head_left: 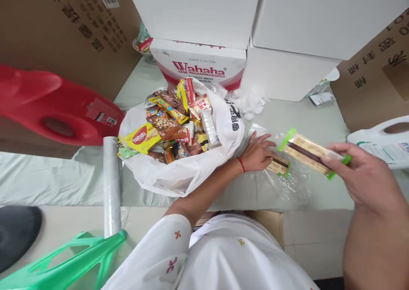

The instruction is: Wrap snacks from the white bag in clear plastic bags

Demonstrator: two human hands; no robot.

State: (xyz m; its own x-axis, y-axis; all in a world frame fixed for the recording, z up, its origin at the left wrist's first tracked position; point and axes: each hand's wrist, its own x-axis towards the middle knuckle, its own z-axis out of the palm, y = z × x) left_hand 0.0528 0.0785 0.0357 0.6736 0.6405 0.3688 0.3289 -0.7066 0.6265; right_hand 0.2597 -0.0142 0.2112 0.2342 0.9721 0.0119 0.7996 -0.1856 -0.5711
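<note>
My right hand [361,166] pinches one end of a packet of sandwich crackers [308,153], with a dark filling and green wrapper ends, held above the cloth. My left hand [257,152] lies with fingers spread on a crumpled clear plastic bag [294,183], beside a second cracker packet [278,165]. The thumb side of that hand covers part of this second packet. Left of it stands a white plastic bag [188,183], wide at the mouth and full of small wrapped snacks [169,123], including a yellow wafer packet [140,137].
Behind the white bag stand a Wahaha water carton [201,64] and white boxes [287,74]. A red jug [64,106], a clear film roll [111,183] and a green plastic stool [73,264] are to the left. At the right are a white jug [383,143] and a brown carton [373,85].
</note>
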